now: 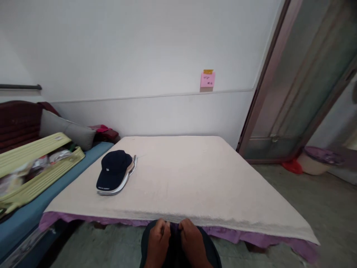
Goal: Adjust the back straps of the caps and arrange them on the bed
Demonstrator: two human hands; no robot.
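Head view: stacked caps [115,170] on cream cover [181,171].
Left hand [160,232]: curled, contents unclear.
Right hand [190,232]: likewise.

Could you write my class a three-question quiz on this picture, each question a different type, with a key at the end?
1. Multiple choice: in the stack of caps, the top one is
a) red
b) dark blue
c) yellow

2. True or false: the left hand and the right hand are both apart from the stack.

3. Fill in the blank: the pink note is fixed to the white ____.

Key:
1. b
2. True
3. wall
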